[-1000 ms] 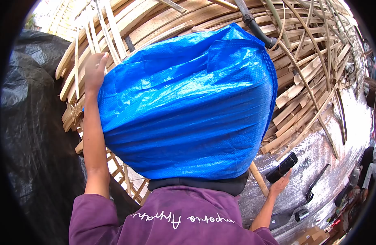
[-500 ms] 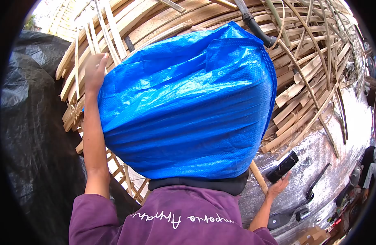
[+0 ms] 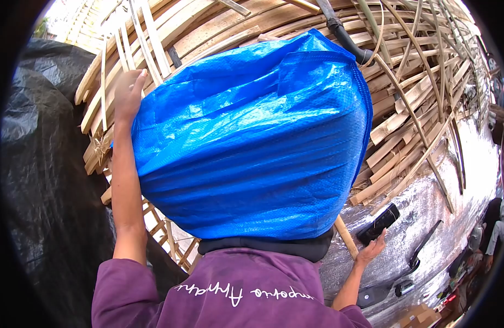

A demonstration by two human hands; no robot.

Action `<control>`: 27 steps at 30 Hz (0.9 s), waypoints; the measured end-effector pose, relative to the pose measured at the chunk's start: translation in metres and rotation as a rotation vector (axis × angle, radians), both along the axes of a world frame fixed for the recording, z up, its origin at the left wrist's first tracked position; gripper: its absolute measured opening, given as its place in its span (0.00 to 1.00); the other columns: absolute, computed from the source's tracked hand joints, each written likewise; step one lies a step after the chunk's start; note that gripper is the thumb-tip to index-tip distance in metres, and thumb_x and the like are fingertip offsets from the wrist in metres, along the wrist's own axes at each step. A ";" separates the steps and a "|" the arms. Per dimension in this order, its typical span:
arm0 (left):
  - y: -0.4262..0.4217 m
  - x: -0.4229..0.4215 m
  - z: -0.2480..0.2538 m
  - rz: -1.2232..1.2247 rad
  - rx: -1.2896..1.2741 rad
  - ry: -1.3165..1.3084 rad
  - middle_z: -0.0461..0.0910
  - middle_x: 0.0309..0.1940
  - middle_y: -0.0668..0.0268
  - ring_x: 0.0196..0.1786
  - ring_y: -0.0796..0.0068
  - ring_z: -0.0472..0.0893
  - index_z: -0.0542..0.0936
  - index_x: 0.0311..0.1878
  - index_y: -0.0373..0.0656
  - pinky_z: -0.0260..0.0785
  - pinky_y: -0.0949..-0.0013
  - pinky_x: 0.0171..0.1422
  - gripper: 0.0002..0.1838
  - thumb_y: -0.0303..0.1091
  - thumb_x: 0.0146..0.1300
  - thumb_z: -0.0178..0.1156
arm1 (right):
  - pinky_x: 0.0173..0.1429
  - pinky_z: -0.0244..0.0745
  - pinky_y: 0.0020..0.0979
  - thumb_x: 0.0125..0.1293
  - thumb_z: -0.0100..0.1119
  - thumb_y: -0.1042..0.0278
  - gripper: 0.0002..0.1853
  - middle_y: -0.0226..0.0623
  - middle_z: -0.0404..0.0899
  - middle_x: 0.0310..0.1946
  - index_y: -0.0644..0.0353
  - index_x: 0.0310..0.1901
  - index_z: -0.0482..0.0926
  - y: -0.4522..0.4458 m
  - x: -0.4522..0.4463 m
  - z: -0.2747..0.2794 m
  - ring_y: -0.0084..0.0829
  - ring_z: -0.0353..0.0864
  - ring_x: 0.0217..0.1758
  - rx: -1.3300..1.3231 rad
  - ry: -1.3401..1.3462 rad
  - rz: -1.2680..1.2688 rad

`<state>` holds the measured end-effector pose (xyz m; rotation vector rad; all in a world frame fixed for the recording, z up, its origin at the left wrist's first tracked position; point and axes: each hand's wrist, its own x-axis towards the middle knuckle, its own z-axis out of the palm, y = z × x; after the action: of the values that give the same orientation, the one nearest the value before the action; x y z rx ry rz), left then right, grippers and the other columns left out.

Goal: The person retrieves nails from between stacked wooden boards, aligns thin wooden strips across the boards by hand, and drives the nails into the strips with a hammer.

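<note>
A blue woven plastic sheet (image 3: 246,142) lies over my lap and fills the middle of the view. My left hand (image 3: 129,93) is raised at the sheet's left edge, beside thin pale bamboo strips (image 3: 148,38). Its thumb shows, but the other fingers are blurred, and I cannot tell whether it grips a strip. On the right, my right hand (image 3: 372,250) has its fingers stretched out below a black rectangular object (image 3: 378,224). The fingertips reach its lower edge; contact is unclear. A wooden stick (image 3: 346,236) comes from under the sheet towards that hand.
Split bamboo slats (image 3: 405,126) are piled beyond the sheet. A dark pipe (image 3: 342,35) crosses above them. Black plastic sheeting (image 3: 50,180) hangs at left. On silvery sheeting (image 3: 432,202) at right lie a dark curved tool (image 3: 424,246) and a cardboard box (image 3: 418,316). A person's sleeve (image 3: 498,227) shows far right.
Almost nothing differs. The right hand and the black object sit nearly where they were, and the left hand is in the same place by the strips.
</note>
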<state>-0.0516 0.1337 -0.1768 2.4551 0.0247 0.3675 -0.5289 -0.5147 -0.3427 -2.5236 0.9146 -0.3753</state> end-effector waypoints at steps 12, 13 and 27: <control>0.004 0.004 -0.004 -0.013 0.017 0.014 0.81 0.42 0.59 0.48 0.66 0.81 0.82 0.47 0.37 0.72 0.63 0.56 0.16 0.42 0.71 0.59 | 0.62 0.66 0.41 0.63 0.39 0.71 0.33 0.50 0.70 0.52 0.54 0.73 0.67 -0.002 -0.003 -0.004 0.44 0.69 0.52 0.045 -0.033 -0.030; 0.004 0.004 -0.004 -0.013 0.017 0.014 0.81 0.42 0.59 0.48 0.66 0.81 0.82 0.47 0.37 0.72 0.63 0.56 0.16 0.42 0.71 0.59 | 0.61 0.66 0.41 0.63 0.39 0.71 0.33 0.50 0.70 0.52 0.55 0.73 0.67 -0.001 -0.001 -0.003 0.44 0.69 0.52 0.021 -0.035 0.002; 0.002 0.003 -0.002 -0.014 0.026 0.042 0.82 0.42 0.59 0.47 0.67 0.81 0.82 0.48 0.37 0.72 0.64 0.54 0.17 0.43 0.70 0.59 | 0.54 0.65 0.39 0.61 0.41 0.73 0.34 0.45 0.66 0.46 0.52 0.73 0.68 0.005 0.002 0.005 0.40 0.66 0.45 0.019 0.027 0.008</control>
<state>-0.0484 0.1355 -0.1789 2.4874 0.0207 0.3121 -0.5265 -0.5102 -0.3374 -2.5201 0.9141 -0.3303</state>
